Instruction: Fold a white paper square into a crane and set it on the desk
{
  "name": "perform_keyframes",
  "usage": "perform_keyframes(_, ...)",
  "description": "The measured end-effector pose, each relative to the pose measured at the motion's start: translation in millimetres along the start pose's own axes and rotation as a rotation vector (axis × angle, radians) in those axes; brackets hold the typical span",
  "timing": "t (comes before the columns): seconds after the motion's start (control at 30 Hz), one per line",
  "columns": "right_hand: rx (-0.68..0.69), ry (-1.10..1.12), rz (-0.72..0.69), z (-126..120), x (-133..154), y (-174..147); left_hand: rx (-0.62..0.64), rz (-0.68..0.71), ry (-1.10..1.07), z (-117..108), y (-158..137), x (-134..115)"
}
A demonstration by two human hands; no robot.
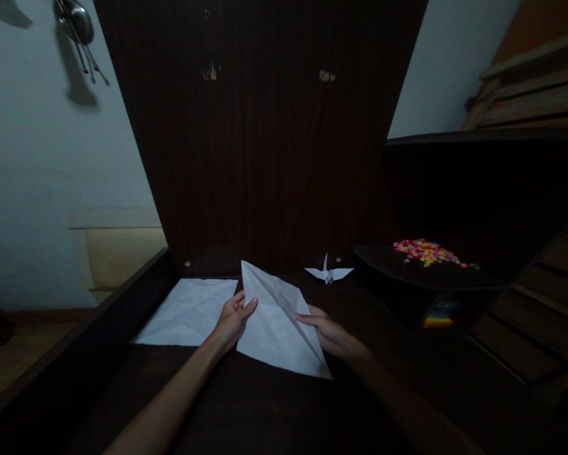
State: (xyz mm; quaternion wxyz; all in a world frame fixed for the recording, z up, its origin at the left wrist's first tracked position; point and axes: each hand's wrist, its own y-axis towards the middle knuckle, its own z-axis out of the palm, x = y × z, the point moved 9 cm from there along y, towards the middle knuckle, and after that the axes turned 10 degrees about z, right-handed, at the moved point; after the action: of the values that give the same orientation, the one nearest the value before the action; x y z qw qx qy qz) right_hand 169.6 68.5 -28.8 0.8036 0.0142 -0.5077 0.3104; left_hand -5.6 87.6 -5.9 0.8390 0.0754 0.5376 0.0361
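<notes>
A creased sheet of white paper [277,328] is held up between my two hands, tilted, with a fold line running diagonally across it. My left hand [234,319] pinches its left edge, thumb in front and fingers behind. On the right edge my right hand [324,325] grips it the same way, its fingers partly hidden behind the paper. Another creased white sheet [189,311] lies flat on the dark desk to the left, partly behind my left hand. Beyond my right hand stands a white paper crane [329,273] with its wings spread.
A dark wooden panel [269,158] rises at the back of the desk [246,411]. A raised dark edge [89,335] borders the left side. To the right, a low shelf [378,262] bears a pile of small colourful pieces [426,251]. Below it sits a rainbow-striped item [438,321].
</notes>
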Motion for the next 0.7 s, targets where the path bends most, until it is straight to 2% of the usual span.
perform_keyframes(0.2,0.151,-0.033,0.145,27.3,-19.6,-3.2,0.080,0.123,0.052,14.1,-5.8,-11.4)
perform_keyframes(0.33,0.239,-0.085,0.197,40.0,-23.2,-9.4,0.197,0.188,0.068,28.5,-12.4,-23.4)
perform_keyframes(0.47,0.239,-0.132,0.228,42.2,-24.3,-15.4,0.328,0.187,0.042,39.7,-18.8,-31.3)
perform_keyframes(0.57,0.168,-0.142,0.235,32.9,-25.6,-14.7,0.280,0.114,0.048,34.0,-18.4,-26.3)
perform_keyframes(0.63,0.107,-0.136,0.223,23.6,-24.5,-12.9,0.188,0.065,0.083,25.7,-16.5,-21.5)
perform_keyframes(0.7,0.077,-0.169,0.266,16.4,-26.8,-12.1,0.094,0.075,0.110,18.6,-14.2,-23.0)
